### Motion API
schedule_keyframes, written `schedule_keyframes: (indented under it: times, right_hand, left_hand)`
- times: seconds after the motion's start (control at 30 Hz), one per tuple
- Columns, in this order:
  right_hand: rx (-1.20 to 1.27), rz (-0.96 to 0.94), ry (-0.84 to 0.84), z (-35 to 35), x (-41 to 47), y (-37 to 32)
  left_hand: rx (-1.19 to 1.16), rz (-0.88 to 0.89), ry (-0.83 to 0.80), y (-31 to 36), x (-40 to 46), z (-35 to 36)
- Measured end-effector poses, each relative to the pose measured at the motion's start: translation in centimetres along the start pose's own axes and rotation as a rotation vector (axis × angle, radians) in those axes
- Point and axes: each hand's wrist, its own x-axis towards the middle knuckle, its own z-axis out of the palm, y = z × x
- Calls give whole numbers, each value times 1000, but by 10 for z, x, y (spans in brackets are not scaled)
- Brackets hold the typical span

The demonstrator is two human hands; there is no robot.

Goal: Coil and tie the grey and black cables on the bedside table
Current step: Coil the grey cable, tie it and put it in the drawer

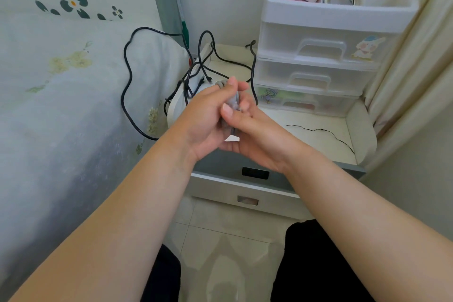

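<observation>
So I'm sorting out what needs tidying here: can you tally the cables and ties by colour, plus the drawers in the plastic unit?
Grey cable, bundled in both hands: 1
Black cable, loose over bed and table: 1
Thin black tie on the table: 1
Clear drawers in the plastic unit: 3
Total: 6

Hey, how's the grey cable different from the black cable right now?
The grey cable is bunched into a tight bundle; the black cable sprawls in loose loops. The grey one is gripped between both hands, left hand and right hand; the black one lies untouched across the bed and bedside table. Neither looks tied yet.
</observation>
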Motion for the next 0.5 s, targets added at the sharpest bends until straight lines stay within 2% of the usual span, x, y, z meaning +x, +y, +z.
schedule_keyframes:
  times: [0.07,0.13,0.23,0.3,0.37,0.43,0.5]
  right_hand:
    - [55,20,-84,-4,-6,-8]
    - [128,-1,-84,-2,-13,-10]
    - [174,46,88,10,-18,-6]
    - [7,34,275,17,-22,-1]
    - [-268,-10,433,22,-26,3]
    - [-475,-54,478,26,-29,4]
    - [-517,-66,454,33,-30,-2]
  left_hand:
    - [-68,-9,-24,3,-3,-3]
    - [-191,-27,-95,4,-7,-2]
    - [-336,-51,-156,3,-12,1]
    - [-363,-71,-156,1,-18,3]
    - [-356,-89,-118,0,-25,4]
    - [-327,-91,-46,-1,-32,5]
    - [-270,-51,61,0,-38,5]
